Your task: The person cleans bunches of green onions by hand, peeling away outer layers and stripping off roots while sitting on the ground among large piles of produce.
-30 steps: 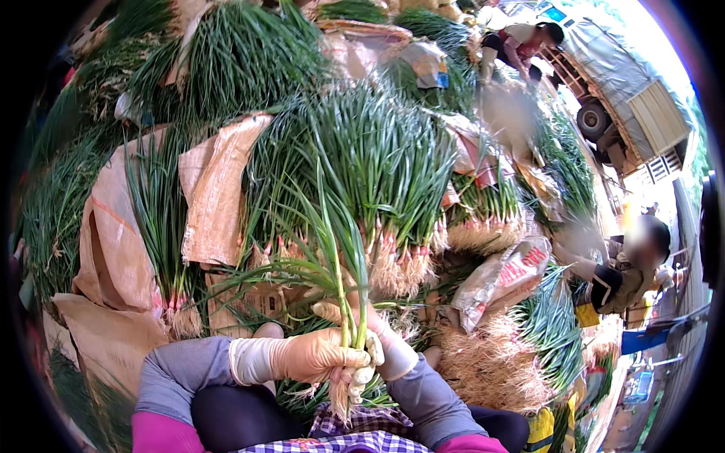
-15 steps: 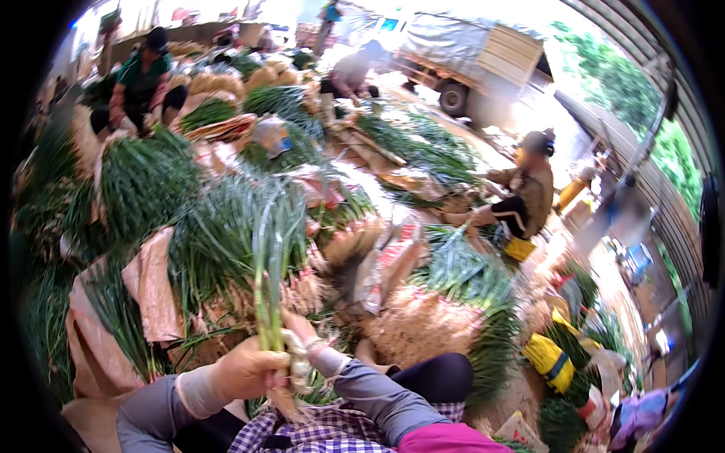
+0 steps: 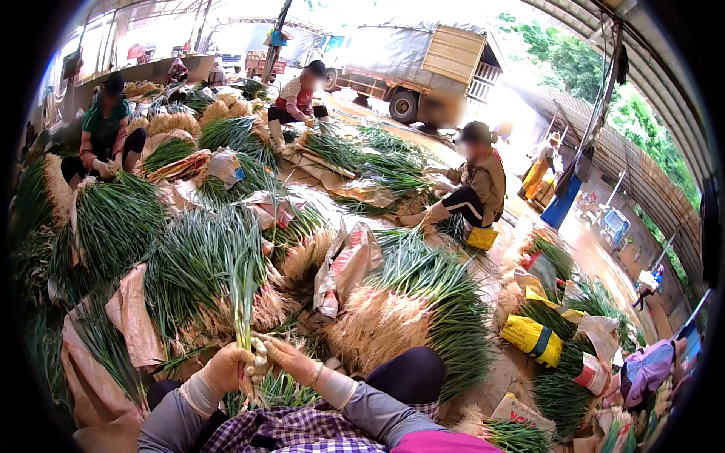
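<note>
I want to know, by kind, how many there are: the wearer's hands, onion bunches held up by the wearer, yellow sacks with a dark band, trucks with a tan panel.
Wearer's hands (left hand, right hand): 2
Held onion bunch: 1
Yellow sack with dark band: 1
Truck with tan panel: 1
Total: 5

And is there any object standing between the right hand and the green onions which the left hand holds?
Nothing visible does: the right hand is at the lower stalks of the green onions, next to the left hand. The big onion heap lies beyond both hands.
</note>
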Tool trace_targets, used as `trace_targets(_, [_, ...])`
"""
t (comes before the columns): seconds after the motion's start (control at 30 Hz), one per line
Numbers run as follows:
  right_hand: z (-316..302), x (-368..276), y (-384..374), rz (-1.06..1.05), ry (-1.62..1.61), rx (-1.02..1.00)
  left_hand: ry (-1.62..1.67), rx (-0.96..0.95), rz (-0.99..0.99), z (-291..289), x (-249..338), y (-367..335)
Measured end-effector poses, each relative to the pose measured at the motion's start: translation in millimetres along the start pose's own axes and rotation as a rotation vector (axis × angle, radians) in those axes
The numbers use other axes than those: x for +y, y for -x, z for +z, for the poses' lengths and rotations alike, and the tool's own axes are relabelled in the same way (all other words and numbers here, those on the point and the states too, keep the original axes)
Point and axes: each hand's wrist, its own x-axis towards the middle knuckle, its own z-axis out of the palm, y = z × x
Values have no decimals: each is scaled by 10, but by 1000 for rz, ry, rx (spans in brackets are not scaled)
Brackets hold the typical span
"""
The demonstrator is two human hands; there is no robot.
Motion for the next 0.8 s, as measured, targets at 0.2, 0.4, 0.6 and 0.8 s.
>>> trace_targets(0.2, [-345, 11, -61, -168, 546, 217, -49, 137, 87, -78, 89, -47])
trace_targets(0.4, [-712, -99, -96, 318, 895, 196, -171, 202, 415, 5, 413, -57])
trace_targets(0.6, [-620, 346, 25, 309, 1090, -215, -211, 474, 410, -221, 674, -346])
trace_targets(0.8, [-749, 291, -23, 19, 850, 127, -387, 798, 166, -835, 693, -725])
